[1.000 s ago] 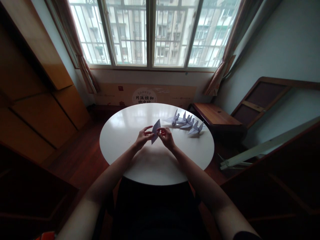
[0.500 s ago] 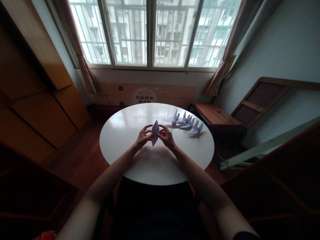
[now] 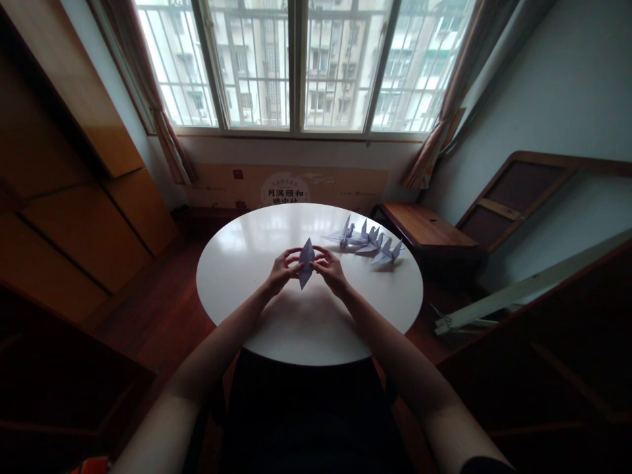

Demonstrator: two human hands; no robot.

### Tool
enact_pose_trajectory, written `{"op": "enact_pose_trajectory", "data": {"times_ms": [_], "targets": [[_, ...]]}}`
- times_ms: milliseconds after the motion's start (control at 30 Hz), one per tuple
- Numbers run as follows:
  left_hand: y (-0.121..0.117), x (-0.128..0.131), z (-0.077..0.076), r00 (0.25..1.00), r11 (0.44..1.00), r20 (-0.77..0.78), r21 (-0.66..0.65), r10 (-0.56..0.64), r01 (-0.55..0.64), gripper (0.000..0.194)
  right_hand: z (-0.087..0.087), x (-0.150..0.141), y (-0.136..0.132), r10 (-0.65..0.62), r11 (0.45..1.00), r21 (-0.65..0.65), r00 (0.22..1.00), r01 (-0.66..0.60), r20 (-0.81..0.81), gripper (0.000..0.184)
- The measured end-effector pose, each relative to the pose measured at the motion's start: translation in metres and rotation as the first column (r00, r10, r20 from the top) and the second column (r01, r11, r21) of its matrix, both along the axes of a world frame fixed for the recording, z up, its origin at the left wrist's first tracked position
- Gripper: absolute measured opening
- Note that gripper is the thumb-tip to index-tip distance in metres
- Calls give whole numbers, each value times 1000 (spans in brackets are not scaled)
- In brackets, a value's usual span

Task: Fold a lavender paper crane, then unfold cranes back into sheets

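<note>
A pale lilac piece of folded paper, shaped like a long diamond, is held upright above the round white table. My left hand grips its left edge, thumb on the near face and fingers curled behind. From the other side, my right hand pinches the right edge in the same way. The fingertips behind the paper are partly hidden. Several folded paper cranes of the same colour stand in a cluster on the table, to the right of my right hand.
Beyond the table, a printed cardboard panel leans below the barred window. A low wooden bench stands to the right, with a wood-framed panel behind it. Wooden cabinets line the left.
Almost nothing differs. Both hands keep hold of the folded paper in the same place, with at most a slight shift of the fingers. The cranes have not moved.
</note>
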State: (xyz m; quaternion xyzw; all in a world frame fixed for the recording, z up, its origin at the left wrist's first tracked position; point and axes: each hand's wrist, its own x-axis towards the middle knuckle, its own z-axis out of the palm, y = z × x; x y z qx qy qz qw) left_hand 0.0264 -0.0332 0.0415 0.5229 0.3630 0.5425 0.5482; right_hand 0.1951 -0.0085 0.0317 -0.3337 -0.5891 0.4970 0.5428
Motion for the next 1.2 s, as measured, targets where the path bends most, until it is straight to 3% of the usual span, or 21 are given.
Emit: {"op": "enact_pose_trajectory", "data": {"times_ms": [167,433,667,833,933,1067,1200], "targets": [[1,0,-1,998,999,63,-30,14,-12,60,-5,2,4,19,995,-93,997,-26,-76,47],[-1,1,2,997,999,71,-40,-6,9,63,-10,2,6,65,991,-111,995,-74,-82,37],[3,0,-4,996,998,73,-51,46,-43,40,-9,2,3,87,993,-79,995,-91,-49,23],[3,-2,-1,991,993,135,-113,-5,20,27,-3,1,-1,79,997,-18,997,-79,-6,16],[1,-3,0,993,993,121,-118,-13,28,29,0,1,-4,73,997,-4,997,-73,18,13],[-1,-3,0,1000,996,11,-81,-28,29,40,1,-1,-5,129,985,-105,990,-134,-57,18],[-1,-1,-1,997,1000,-82,22,2,-1,61,-4,-2,0,57,982,-172,992,-77,-115,40]]}}
